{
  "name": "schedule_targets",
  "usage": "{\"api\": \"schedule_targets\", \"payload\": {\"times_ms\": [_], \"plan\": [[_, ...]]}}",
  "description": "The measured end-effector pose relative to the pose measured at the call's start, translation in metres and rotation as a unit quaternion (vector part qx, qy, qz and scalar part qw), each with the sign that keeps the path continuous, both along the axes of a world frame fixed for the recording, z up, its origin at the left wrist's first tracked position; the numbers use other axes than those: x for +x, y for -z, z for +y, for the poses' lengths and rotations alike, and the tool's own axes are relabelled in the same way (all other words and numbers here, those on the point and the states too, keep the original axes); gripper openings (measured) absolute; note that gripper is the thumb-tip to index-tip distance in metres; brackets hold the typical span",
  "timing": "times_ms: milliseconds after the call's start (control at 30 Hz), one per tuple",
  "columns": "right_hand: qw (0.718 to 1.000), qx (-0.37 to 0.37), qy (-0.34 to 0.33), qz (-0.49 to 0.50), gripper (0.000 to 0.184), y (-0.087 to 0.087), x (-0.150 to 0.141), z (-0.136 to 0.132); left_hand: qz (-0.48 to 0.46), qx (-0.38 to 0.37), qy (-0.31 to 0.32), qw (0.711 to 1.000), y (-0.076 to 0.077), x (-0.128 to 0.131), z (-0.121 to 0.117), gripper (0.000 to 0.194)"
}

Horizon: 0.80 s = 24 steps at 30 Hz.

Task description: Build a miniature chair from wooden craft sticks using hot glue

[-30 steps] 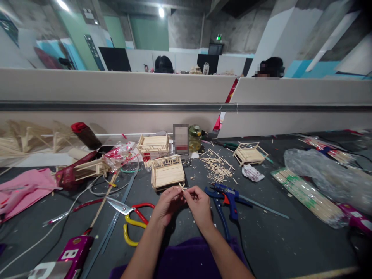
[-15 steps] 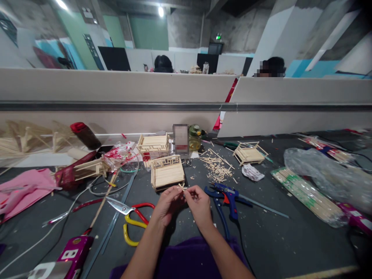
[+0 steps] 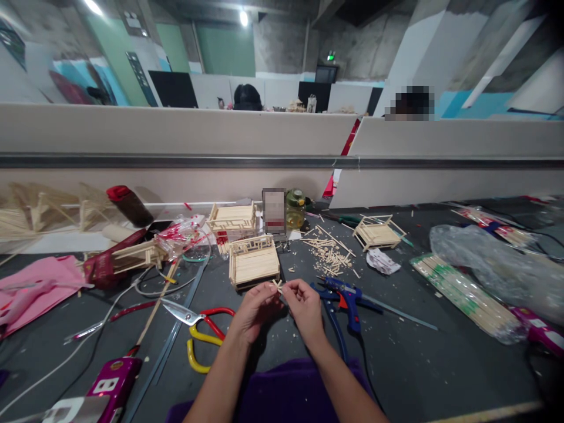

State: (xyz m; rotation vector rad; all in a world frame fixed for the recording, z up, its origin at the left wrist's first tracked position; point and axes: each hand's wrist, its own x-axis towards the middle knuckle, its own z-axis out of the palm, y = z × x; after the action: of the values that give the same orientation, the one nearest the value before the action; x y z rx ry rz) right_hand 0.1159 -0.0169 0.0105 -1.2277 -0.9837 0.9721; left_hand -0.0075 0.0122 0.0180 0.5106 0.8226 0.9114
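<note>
Desk: dark grey tabletop (image 3: 409, 376), wood crumbs scattered about.
Left hand (image 3: 254, 308): thumb and fingers together, pinched on the short pale wooden sticks (image 3: 277, 284).
Right hand (image 3: 305, 305): fingertips together on same, right end.
Sticks: crossed, between the 2 hands, just in front of pale slatted wooden platform model (image 3: 254, 264); count too small to tell.
Right side: blue plastic glue gun (image 3: 350, 299), red trigger.
Left side: steel scissors (image 3: 181, 311), red and yellow handles.

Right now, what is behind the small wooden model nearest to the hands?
Behind this near model, a second wooden model and a blurred upright object are visible. Whatever the near model itself covers there cannot be seen.
</note>
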Motion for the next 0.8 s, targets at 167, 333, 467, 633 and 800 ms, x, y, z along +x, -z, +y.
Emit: {"api": "schedule_targets", "payload": {"times_ms": [167,333,467,633,800], "plan": [[1.0,-0.004,0.008,-0.008,0.02,-0.0019,-0.0003,-0.0002,0.002,0.007,0.005,1.0,-0.0007,0.0001,-0.0007,0.028],[1.0,0.002,0.018,-0.017,0.02,-0.0038,-0.0006,-0.001,0.007,0.009,0.005,1.0,0.0003,-0.0006,-0.0003,0.028],[0.999,0.006,0.026,-0.027,0.021,-0.0036,-0.0006,-0.0009,0.016,0.006,-0.001,1.0,0.0003,-0.0006,0.0,0.028],[0.999,0.001,0.024,-0.028,0.02,-0.001,-0.0006,-0.0001,0.018,0.005,0.0,1.0,-0.0007,-0.0007,-0.0004,0.027],[0.999,-0.002,0.025,-0.028,0.019,-0.0005,-0.0008,0.0,0.022,0.001,0.0,1.0,0.0016,-0.0012,0.0,0.027]]}}
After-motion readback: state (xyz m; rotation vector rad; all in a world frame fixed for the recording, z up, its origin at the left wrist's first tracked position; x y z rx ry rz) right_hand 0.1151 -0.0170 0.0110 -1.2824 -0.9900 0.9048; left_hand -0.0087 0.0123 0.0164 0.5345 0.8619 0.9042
